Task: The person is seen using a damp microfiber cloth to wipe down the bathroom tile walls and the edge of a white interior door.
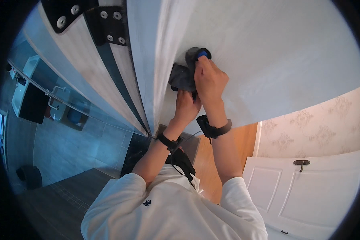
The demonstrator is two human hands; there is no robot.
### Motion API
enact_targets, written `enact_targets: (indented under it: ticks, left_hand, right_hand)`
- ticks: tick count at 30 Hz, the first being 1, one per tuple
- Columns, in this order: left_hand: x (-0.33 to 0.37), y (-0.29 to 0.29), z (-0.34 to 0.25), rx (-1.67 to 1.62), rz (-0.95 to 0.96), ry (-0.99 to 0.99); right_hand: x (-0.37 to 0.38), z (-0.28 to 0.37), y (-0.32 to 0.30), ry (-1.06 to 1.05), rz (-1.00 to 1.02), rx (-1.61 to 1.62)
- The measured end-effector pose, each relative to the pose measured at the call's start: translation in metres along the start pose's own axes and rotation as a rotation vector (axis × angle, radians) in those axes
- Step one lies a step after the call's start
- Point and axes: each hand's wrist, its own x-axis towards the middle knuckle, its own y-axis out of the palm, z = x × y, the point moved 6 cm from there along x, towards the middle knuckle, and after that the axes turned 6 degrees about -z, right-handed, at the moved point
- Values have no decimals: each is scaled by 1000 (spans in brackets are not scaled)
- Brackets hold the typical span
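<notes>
My two hands are close together in front of the pale wall (260,64), near its left edge. My right hand (211,78) is closed, its fingertips at a round dark piece (192,56) with a bright blue part (203,53). Just below and to the left, my left hand (186,106) is closed against a dark grey, soft-looking piece (181,77). Whether the two dark pieces are one thing I cannot tell. My fingers hide part of both. A black strap with a small box (207,126) circles my right wrist, and another black strap (169,142) my left.
Black hinges (108,25) with screws join the striped frame at the upper left. Beyond it is a bluish bathroom with a basin (26,86), a toilet (70,114) and a dark bin (29,177). A white panelled door (308,192) with a handle (302,163) stands at the lower right.
</notes>
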Motion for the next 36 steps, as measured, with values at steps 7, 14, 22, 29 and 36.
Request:
enact_targets:
  ticks: [7, 14, 22, 29, 36]
  left_hand:
    - [-2, 0, -5, -55, 3, -20]
    - [-8, -9, 14, -5, 68, 56]
    - [-1, -7, 22, -163, 144, -70]
    - [12, -19, 59, -120, 313, -254]
    - [17, -13, 17, -292, 312, -202]
  right_hand:
    - [7, 2, -5, 30, 15, 17]
    - [-5, 11, 10, 37, 126, 11]
    - [-5, 7, 19, 106, 227, -41]
    - [-48, -1, 8, 284, 267, 180]
    - [-164, -32, -34, 811, 442, 289]
